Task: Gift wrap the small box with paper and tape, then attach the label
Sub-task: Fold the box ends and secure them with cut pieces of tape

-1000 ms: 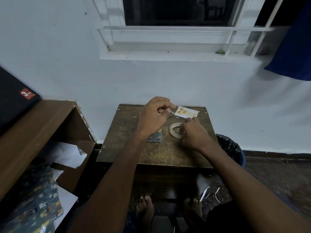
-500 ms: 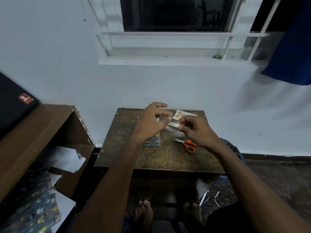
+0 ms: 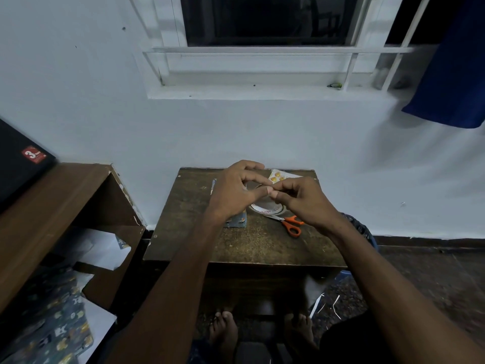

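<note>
1. Since half a second ago, both hands have drawn together above the tape roll point(image 3: 267, 209); the strip seen stretched between them then is now hidden in the pinch.
2. Wrapped in patterned paper, the small box point(image 3: 236, 221) lies on the tabletop point(image 3: 252, 248) under the left hand point(image 3: 236, 193), with only its near edge and a far corner showing.
3. Left hand's grip: thumb and forefinger pressed together, apparently on a short piece of tape. The right hand point(image 3: 304, 199) pinches at the same spot, fingertips touching the left's. The tape itself is too small to make out.
4. Likely step: freeing or handling a tape piece for a seam or the label point(image 3: 279, 176), which lies at the far edge.
5. To do it well, the person should hold the piece by its ends only, keep it taut so it cannot fold onto itself, and press from one end across.
6. Orange-handled scissors point(image 3: 288, 224) lie just beside the roll, within reach of the right hand.
</note>
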